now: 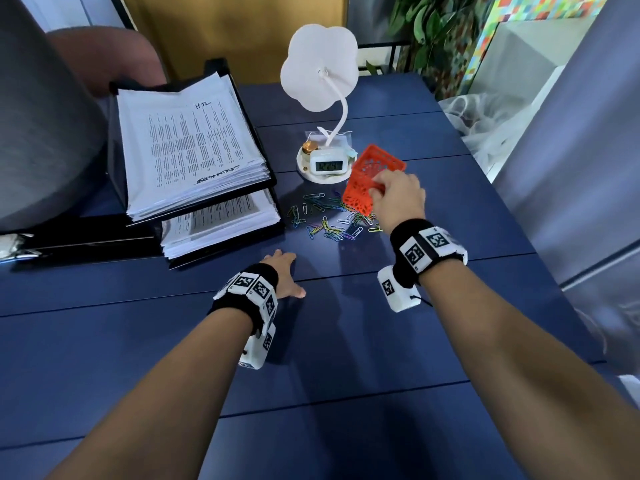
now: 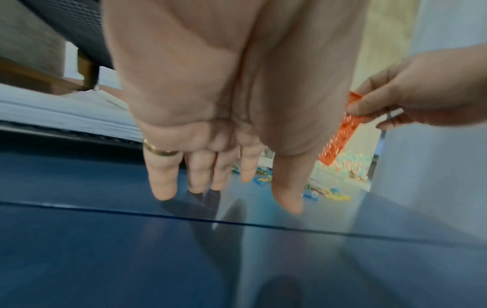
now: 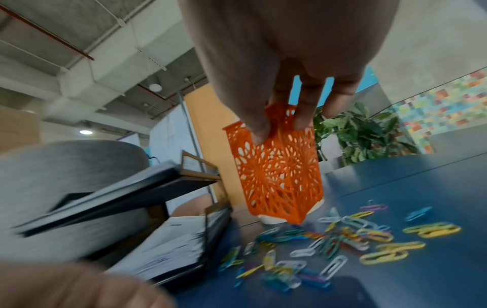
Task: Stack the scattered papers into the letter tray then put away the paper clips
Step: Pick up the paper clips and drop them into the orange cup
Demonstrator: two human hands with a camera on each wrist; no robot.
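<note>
Several coloured paper clips (image 1: 332,216) (image 3: 340,241) lie scattered on the blue table (image 1: 311,341). Above their right edge my right hand (image 1: 388,192) (image 3: 282,125) pinches the rim of an orange lattice basket (image 1: 372,180) (image 3: 276,175) (image 2: 340,135), lifted and tilted off the table. My left hand (image 1: 289,277) (image 2: 224,187) hovers palm down just over the table near the clips, fingers straight, holding nothing. Printed papers (image 1: 187,143) are stacked in both tiers of the black letter tray (image 1: 266,181) at the left.
A white flower-shaped lamp (image 1: 320,67) with a small digital clock (image 1: 327,164) on its base stands just behind the clips. A grey chair back (image 1: 41,133) is at far left, a plant (image 1: 433,29) beyond the table, and a grey pillar (image 1: 571,168) at right.
</note>
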